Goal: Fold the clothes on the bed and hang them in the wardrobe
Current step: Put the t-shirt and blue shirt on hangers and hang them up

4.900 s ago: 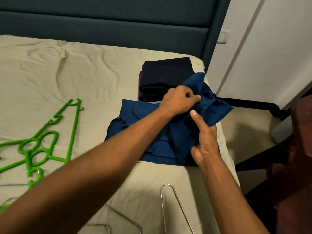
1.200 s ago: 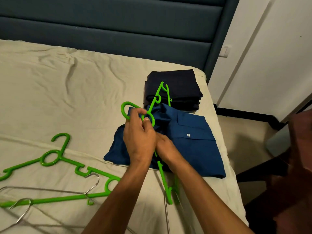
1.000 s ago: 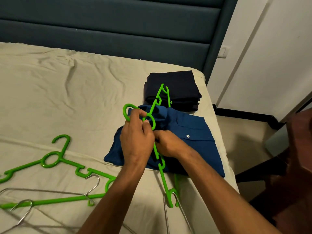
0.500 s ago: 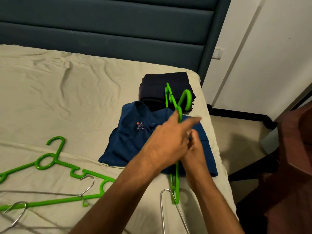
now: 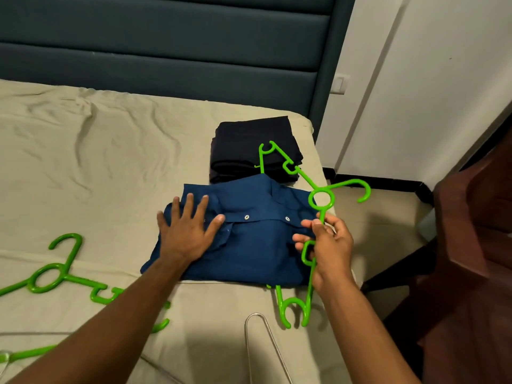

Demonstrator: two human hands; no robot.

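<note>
left hand (image 5: 185, 234): flat, fingers spread, pressing down on the folded blue shirt (image 5: 249, 245) near the bed's (image 5: 97, 167) right edge
right hand (image 5: 328, 249): grip's wrapped round the green hanger (image 5: 318, 198) at the shirt's right side
dark pile (image 5: 249, 145): folded, just behind the shirt

The folded shirt (image 5: 249, 245) lay on the bed (image 5: 110, 162) near its right edge, with the folded dark stack (image 5: 249, 145) just behind it, toward the headboard (image 5: 166, 51). The left hand (image 5: 185, 231) rested flat on the shirt's left part, while the right hand (image 5: 329, 248) held a hanger (image 5: 321, 200) at the shirt's right edge, its hook end jutting past the bed's edge and its lower end on the bed in front of the shirt. Another hanger (image 5: 52, 275) lay on the bed well to the left, a wire hanger (image 5: 260, 342) lay nearest the viewer in front of the shirt, and a piece of wooden furniture (image 5: 471, 259) stood to the right of the bed.
</note>
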